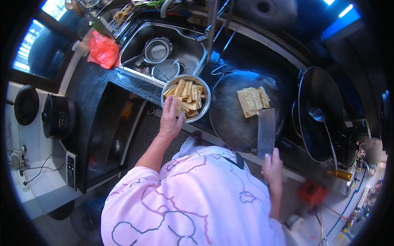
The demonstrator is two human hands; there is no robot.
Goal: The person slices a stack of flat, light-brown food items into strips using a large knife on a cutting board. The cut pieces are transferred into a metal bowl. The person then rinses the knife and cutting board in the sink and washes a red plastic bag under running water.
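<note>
My left hand [170, 120] reaches over the near left rim of a metal bowl [208, 97]. Its fingers touch the cut strips of flat, yellowish dough-like food [187, 90] heaped inside; whether they grip a strip is unclear. A cleaver [266, 132] is in my right hand [272, 164], held by its handle, with the broad blade pointing away from me over a round, dark chopping board [231, 123]. On that board, touching or just beyond the blade's far end, lies a stack of the same food [253, 101], cut into wide strips.
Behind the bowl, a sink [192, 57] holds a metal pot [157, 50] and other ware. A wok [320, 89] with a metal ladle [327, 126] stands on the right. A red plastic bag [103, 50] lies left of the sink; a black cooker [58, 117] sits farther left.
</note>
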